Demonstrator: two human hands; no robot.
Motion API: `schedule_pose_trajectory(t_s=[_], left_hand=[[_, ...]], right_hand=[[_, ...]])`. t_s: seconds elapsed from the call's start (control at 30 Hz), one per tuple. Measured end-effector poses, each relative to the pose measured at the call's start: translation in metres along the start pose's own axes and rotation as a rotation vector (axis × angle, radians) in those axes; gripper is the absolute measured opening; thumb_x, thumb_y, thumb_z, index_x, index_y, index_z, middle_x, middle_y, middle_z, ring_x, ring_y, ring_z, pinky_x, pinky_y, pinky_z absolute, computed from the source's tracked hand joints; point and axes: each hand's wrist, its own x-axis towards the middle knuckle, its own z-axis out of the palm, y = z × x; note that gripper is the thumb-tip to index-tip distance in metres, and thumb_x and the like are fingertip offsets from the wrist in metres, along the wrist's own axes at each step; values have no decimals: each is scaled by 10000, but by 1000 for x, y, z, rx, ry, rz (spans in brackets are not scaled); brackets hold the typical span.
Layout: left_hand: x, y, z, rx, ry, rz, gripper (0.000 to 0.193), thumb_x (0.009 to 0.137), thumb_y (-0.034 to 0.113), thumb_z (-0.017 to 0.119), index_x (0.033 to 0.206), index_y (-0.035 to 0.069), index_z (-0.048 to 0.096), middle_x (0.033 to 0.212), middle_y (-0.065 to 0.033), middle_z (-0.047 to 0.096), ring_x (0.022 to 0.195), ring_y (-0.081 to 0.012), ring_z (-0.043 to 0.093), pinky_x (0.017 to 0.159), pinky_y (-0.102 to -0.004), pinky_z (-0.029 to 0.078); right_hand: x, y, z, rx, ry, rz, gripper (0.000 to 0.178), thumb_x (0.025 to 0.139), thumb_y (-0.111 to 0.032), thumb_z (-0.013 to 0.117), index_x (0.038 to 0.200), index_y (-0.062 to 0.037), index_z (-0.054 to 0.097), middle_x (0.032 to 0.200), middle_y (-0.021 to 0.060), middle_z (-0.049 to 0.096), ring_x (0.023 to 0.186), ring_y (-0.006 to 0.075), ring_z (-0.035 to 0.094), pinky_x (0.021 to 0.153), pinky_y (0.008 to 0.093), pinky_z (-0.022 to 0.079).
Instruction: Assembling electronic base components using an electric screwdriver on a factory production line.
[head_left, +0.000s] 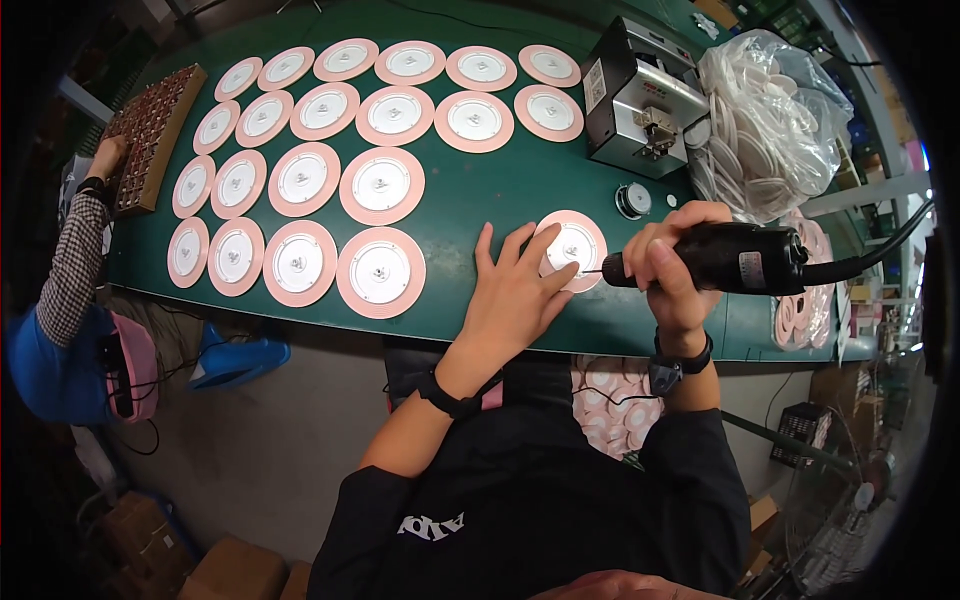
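Observation:
My right hand [675, 262] is wrapped round a black corded electric screwdriver [740, 257], held level with its thin bit pointing left. The bit's tip reaches the lower part of a pink-rimmed disc with a white centre [572, 236], which lies on the green table. My left hand [515, 285] rests on the table with its fingers spread, and its index finger and thumb lie on the disc's left side. Whether the bit sits in a screw is too small to tell. Beyond the disc stands a small round black-and-silver part [633, 201].
Rows of similar pink-and-white discs [382, 272] cover the table's left. A metal machine [645, 100] stands at the back right beside a clear bag of white discs [765, 130]. At far left, another person's hand [110, 155] touches a tray of small parts [160, 140].

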Motion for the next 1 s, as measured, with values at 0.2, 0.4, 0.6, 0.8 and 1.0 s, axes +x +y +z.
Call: schedule_pose_trajectory(t_s=[0.2,0.4,0.6,0.8,1.0], left_hand=[[1,1,0,0,6,-8,327,831,287,789,1152,235,756,1464,-60,513,1359,-320,448,1135,-673,236],[0,0,3,-7,32,1,319,823,282,795,1137,233,761,1454,-60,523,1354,-326,454,1129,-679,238],[-3,1,4,-22,59,27,303,811,254,789,1109,206,765,1441,-95,528,1344,-329,453,1135,-694,227],[-1,-2,1,-23,22,52,301,809,246,788,1103,189,768,1444,-101,526,1348,-321,457,1133,-699,228],[7,-3,-5,-33,-2,87,461,802,250,791,1246,184,685,1449,-128,514,1360,-317,451,1143,-682,231]], right_hand=[[-6,5,2,-18,-31,22,250,918,13,601,1055,-55,403,701,62,474,513,153,452,542,328,444],[-9,10,4,-102,-93,-4,261,908,19,613,990,-67,380,685,62,461,510,152,440,528,321,440],[-17,11,1,34,-13,22,260,902,18,618,993,-65,389,675,56,463,506,151,446,524,326,447],[23,-16,-15,-52,186,-135,299,933,-8,576,1207,-24,458,657,49,469,501,149,449,537,336,452],[131,-16,-72,-117,401,-270,256,902,-23,689,1115,-16,545,699,30,508,551,141,502,545,316,450]])
